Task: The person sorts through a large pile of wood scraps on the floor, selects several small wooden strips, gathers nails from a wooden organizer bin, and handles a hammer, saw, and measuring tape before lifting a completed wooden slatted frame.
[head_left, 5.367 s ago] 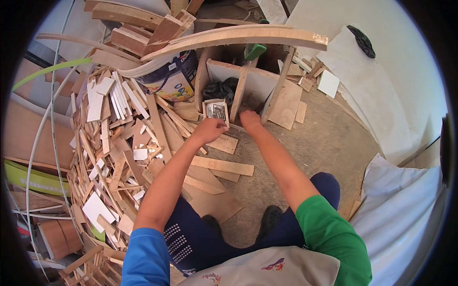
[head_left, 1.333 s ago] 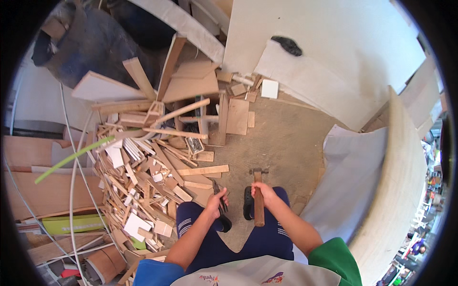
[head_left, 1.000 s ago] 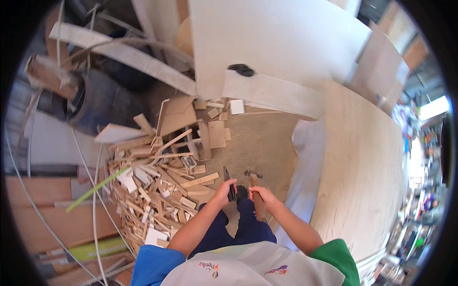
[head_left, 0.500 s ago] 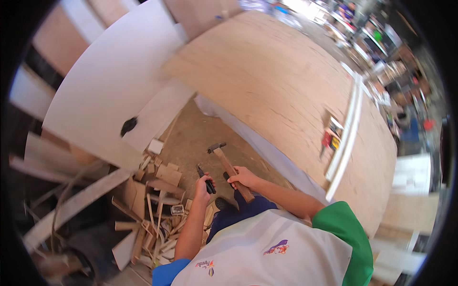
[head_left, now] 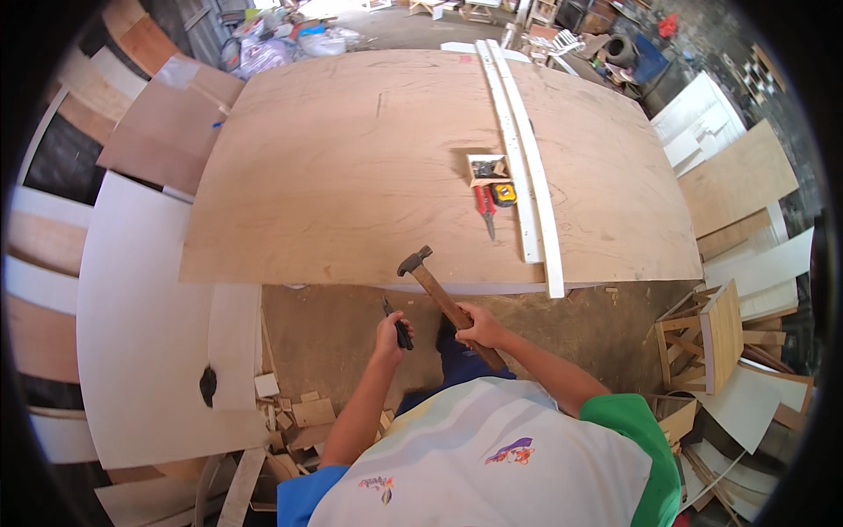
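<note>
My left hand (head_left: pixel 391 329) is closed on black pliers (head_left: pixel 402 330), their jaws pointing forward. My right hand (head_left: pixel 474 327) grips the wooden handle of a hammer (head_left: pixel 443 299) with a dark head. Both hands are in front of my body, short of the near edge of a large plywood panel (head_left: pixel 342 176). On the panel lie a small box of hardware (head_left: pixel 487 169), red-handled snips (head_left: pixel 485 209), a yellow tape measure (head_left: pixel 503 194) and two long white strips (head_left: pixel 544 220) crossing it front to back.
A white board (head_left: pixel 132 307) stands at the left. Leaning boards (head_left: pixel 738 184) and a wooden stool-like piece (head_left: pixel 720 336) are at the right. Wood offcuts (head_left: pixel 312 413) lie by my feet. Bagged items (head_left: pixel 263 61) and other clutter fill the far floor.
The view has swung right from the scrap pile to the plywood panel. Earlier my hands were down at a hardware box among offcuts; since then they have taken hold of the pliers and hammer.
</note>
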